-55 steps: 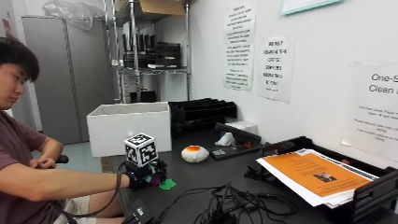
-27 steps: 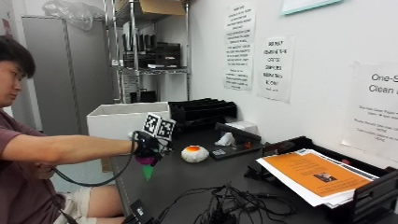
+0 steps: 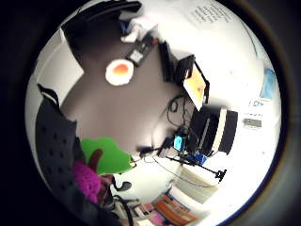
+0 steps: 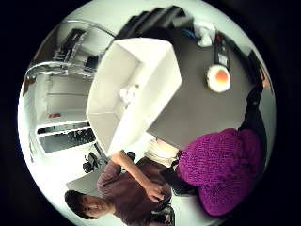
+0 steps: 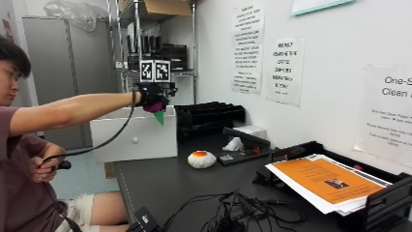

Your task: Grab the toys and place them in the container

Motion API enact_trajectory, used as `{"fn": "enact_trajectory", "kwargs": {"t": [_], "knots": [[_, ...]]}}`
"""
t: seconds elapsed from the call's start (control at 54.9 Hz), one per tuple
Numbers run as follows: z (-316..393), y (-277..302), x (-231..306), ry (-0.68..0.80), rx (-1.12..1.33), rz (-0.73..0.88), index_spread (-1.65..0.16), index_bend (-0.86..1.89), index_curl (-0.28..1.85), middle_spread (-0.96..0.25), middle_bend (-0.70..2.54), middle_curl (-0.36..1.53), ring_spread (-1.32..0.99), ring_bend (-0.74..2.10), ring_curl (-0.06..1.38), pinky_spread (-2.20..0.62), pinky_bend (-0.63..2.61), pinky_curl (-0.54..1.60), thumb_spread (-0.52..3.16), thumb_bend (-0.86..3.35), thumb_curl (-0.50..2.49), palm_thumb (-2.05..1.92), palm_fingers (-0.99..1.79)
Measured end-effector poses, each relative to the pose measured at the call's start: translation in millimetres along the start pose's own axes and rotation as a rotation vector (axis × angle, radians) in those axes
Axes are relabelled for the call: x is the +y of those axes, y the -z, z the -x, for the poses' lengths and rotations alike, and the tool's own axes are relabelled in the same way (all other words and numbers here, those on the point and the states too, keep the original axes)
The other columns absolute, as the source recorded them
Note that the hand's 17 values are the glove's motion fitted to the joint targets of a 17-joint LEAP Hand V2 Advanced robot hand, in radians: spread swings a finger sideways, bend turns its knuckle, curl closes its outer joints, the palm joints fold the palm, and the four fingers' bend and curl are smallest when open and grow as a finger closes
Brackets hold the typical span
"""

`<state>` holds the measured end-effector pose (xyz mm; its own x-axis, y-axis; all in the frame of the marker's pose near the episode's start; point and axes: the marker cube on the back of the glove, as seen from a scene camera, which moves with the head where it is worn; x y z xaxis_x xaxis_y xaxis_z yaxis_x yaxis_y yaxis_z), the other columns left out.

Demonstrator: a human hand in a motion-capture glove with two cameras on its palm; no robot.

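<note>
My gloved right hand is raised above the near rim of the white container and grips a purple knitted toy with a green part. That toy fills the corner of the thumb side palm view, close to the palm; its green part shows in the little finger side view. Below the palm the container's inside is open, with a small white thing on its floor. A white and orange fried-egg toy lies on the dark table, also seen from the palm.
Black file trays stand behind the container by the wall. A black tray with orange papers sits at the right. A tangle of black cables lies at the table's front. A black device with white tissue is near the egg.
My hand lifted the purple and green toy off the table and carried it up and back, to above the white container's rim.
</note>
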<state>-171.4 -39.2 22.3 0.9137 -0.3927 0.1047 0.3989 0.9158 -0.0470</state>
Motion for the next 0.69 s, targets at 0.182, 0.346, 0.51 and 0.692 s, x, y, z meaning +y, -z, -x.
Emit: {"fn": "enact_trajectory", "kwargs": {"t": [0.182, 0.346, 0.51, 0.692], "knots": [[60, 71, -23, 0.063, 0.005, -0.183, -0.19, 0.95, 0.75, -0.16, 1.20, 0.71, -0.28, 1.35, 0.58, -0.33, 0.95, 0.48, 0.67, -0.01, 0.86, 0.50, 1.13], [125, 111, -52, 0.129, 0.049, -0.266, -0.19, 0.94, 0.79, -0.15, 1.20, 0.71, -0.27, 1.36, 0.57, -0.33, 0.95, 0.48, 0.66, -0.01, 0.90, 0.50, 1.13], [199, 121, -93, 0.213, 0.073, -0.344, -0.19, 0.93, 0.82, -0.15, 1.20, 0.72, -0.27, 1.37, 0.56, -0.34, 0.95, 0.48, 0.65, -0.01, 0.94, 0.48, 1.13], [237, 90, -111, 0.294, 0.046, -0.388, -0.20, 0.86, 0.84, -0.17, 1.14, 0.70, -0.27, 1.34, 0.55, -0.34, 0.95, 0.48, 0.65, -0.02, 0.96, 0.46, 1.07]]}}
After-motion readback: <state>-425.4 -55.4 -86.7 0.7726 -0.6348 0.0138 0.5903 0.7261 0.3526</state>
